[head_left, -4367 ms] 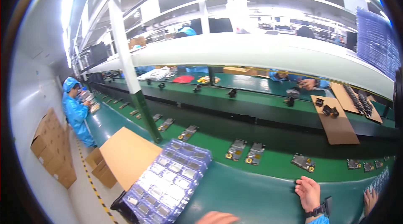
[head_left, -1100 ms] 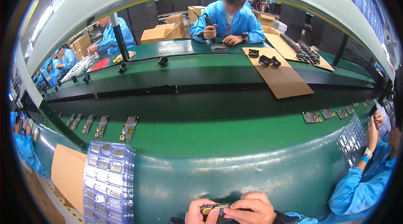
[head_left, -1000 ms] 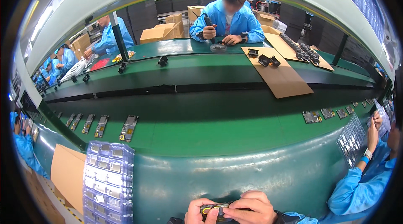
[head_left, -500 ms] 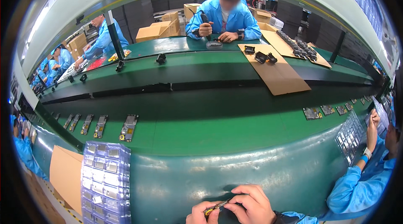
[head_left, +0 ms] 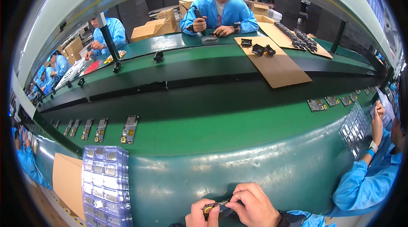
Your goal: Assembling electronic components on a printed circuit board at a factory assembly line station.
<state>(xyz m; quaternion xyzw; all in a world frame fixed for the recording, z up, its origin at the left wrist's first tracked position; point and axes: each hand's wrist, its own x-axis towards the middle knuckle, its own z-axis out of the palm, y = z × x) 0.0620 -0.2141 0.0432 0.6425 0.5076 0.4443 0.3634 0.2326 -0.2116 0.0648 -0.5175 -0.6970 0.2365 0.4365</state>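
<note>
While left hand (head_left: pixel 196 216) pinches one end of circuit board (head_left: pixel 221 205) over near side of worktop (head_left: pixel 170 180), right hand (head_left: pixel 253 206) pinches other end; step in hand seems two-handed work on board, next move calling for steady grip.

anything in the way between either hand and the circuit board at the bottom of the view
Nothing visible stands in the way: the left hand and right hand both have fingers directly on the circuit board. The clear plastic tray lies off to the left, apart from both hands.
</note>
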